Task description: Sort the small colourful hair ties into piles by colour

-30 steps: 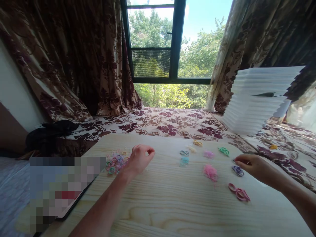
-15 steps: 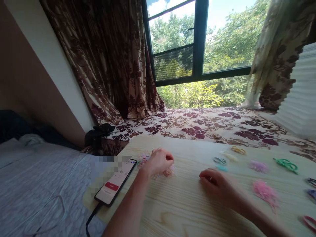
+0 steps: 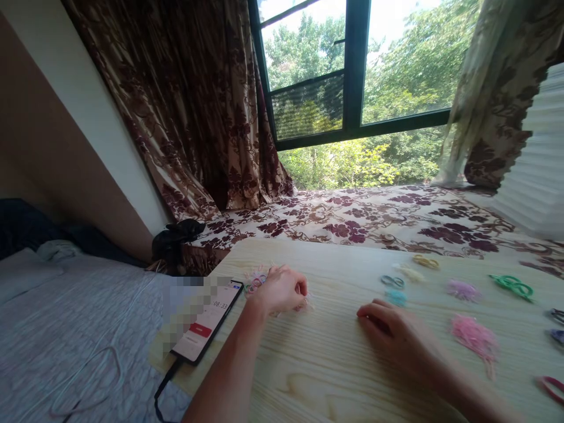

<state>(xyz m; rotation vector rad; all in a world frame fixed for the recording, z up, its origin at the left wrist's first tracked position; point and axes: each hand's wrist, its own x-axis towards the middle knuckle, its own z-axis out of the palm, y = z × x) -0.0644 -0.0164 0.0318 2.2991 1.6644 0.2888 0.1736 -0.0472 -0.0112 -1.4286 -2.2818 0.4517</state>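
My left hand (image 3: 284,289) bends over a mixed pile of small coloured hair ties (image 3: 255,284) on the wooden-patterned board, partly covering it. Its fingers are closed and point down; whatever they pinch is hidden. My right hand (image 3: 390,326) rests on the board to the right, fingers curled together, with nothing visible in them. Beyond its knuckles lie a turquoise clump of small bands (image 3: 395,297) and grey-blue hair ties (image 3: 392,282). Farther right are a pink clump (image 3: 473,336), a lilac clump (image 3: 463,290) and green hair ties (image 3: 512,286).
A phone (image 3: 207,326) with a timer and a cable lies at the board's (image 3: 317,364) left edge. Yellow hair ties (image 3: 425,261) and a cream clump (image 3: 412,273) lie toward the back. A red hair tie (image 3: 550,389) is at the right edge. A flowered ledge (image 3: 352,220) runs behind.
The view has tilted slightly. My left hand remains at the mixed pile with its fingers a little lower, and my right hand has barely moved.
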